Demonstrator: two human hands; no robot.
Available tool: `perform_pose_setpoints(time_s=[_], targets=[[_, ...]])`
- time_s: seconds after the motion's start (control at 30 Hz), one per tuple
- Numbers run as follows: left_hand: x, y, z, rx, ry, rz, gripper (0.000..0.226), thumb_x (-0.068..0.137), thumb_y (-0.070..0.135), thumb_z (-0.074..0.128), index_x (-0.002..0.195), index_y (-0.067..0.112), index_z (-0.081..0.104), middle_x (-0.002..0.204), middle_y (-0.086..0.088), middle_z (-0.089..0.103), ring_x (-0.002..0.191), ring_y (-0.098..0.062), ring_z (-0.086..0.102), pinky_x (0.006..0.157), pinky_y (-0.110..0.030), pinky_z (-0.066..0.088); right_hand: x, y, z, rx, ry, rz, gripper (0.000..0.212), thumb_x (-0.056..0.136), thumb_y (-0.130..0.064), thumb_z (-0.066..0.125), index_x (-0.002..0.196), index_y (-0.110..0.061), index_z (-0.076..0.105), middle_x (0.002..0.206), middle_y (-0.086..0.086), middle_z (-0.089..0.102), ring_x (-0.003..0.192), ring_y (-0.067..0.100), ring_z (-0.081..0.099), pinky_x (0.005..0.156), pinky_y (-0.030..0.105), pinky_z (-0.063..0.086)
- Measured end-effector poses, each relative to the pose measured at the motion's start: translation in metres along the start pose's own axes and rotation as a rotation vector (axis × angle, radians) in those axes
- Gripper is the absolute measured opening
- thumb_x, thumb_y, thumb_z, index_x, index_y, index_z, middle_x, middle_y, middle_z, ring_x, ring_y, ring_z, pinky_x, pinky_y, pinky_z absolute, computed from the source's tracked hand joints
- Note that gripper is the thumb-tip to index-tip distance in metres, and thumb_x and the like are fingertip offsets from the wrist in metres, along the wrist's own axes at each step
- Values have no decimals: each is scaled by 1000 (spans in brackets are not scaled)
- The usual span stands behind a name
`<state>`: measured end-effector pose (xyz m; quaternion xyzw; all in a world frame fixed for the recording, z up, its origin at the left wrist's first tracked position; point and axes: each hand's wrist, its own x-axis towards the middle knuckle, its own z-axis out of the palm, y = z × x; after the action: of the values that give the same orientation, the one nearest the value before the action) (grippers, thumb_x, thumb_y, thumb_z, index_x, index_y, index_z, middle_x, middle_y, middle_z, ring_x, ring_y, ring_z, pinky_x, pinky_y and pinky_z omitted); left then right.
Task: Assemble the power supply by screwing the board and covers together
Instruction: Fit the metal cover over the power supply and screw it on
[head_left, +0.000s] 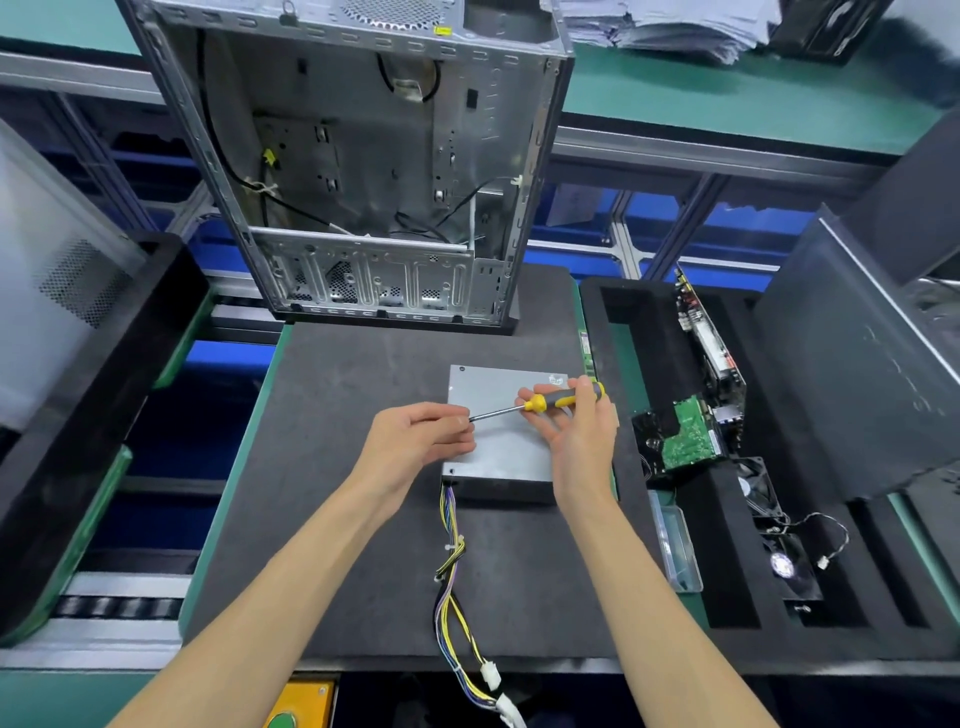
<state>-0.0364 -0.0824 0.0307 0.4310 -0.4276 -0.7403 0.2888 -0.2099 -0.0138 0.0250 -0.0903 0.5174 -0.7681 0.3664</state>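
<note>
Power supply (501, 431) sits flat on the dark foam mat (332, 467), cover up, just in front of the open PC chassis (363, 171). Wire bundle (452, 577) runs from its near-left corner toward you and off the mat edge. Your right hand (576, 426) hovers above the supply w/ fingers curled round the yellow-black screwdriver (540, 402), shaft pointing left, roughly level. Your left hand (421, 436), at the supply's left edge, has fingertips pinched together at the driver tip; can't tell if a screw is between them. Right of the supply: black foam tray (727, 571) w/ a green circuit board (688, 434) and fans (779, 551).
</note>
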Motion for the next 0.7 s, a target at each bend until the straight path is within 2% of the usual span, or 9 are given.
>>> perform_pose_setpoints(time_s=[0.13, 0.33, 0.53, 0.63, 0.7], targets=[[-1, -1, 4, -22, 9, -1, 15, 86, 1, 74, 100, -3, 74, 93, -22, 76, 85, -34, 76, 79, -31, 61, 1, -1, 2, 17, 14, 0, 15, 110, -23, 44, 104, -11, 49, 80, 11, 74, 86, 37, 77, 71, 37, 62], [-2, -4, 15, 83, 127, 56, 6, 89, 4, 72, 93, 0, 76, 81, -14, 76, 71, -22, 73, 68, -27, 61, -3, -5, -1, 102, -1, 39, 12, 110, -19, 45, 103, -10, 50, 86, 14, 74, 93, 40, 75, 74, 39, 62], [0, 4, 29, 201, 91, 176, 7, 90, 3, 70, 88, 6, 76, 77, -13, 76, 69, -20, 72, 65, -26, 60, -3, -17, -6, 283, 56, 160, 5, 108, -14, 50, 105, -9, 49, 87, 16, 72, 88, 38, 75, 71, 41, 63], [-1, 1, 36, 338, 78, 245, 10, 89, 4, 70, 87, 10, 78, 75, -7, 76, 68, -19, 72, 67, -30, 62, -8, -17, -15, 434, 72, 239, 15, 109, -21, 49, 100, -10, 51, 91, 17, 63, 86, 33, 70, 75, 46, 63], [-3, -5, 42, 446, 58, 283, 11, 87, 7, 72, 85, 15, 79, 75, 2, 76, 67, -14, 70, 67, -26, 61, -10, -20, -23, 603, 62, 277, 22, 108, -25, 46, 91, -12, 49, 80, 11, 57, 75, 25, 60, 79, 46, 59]])
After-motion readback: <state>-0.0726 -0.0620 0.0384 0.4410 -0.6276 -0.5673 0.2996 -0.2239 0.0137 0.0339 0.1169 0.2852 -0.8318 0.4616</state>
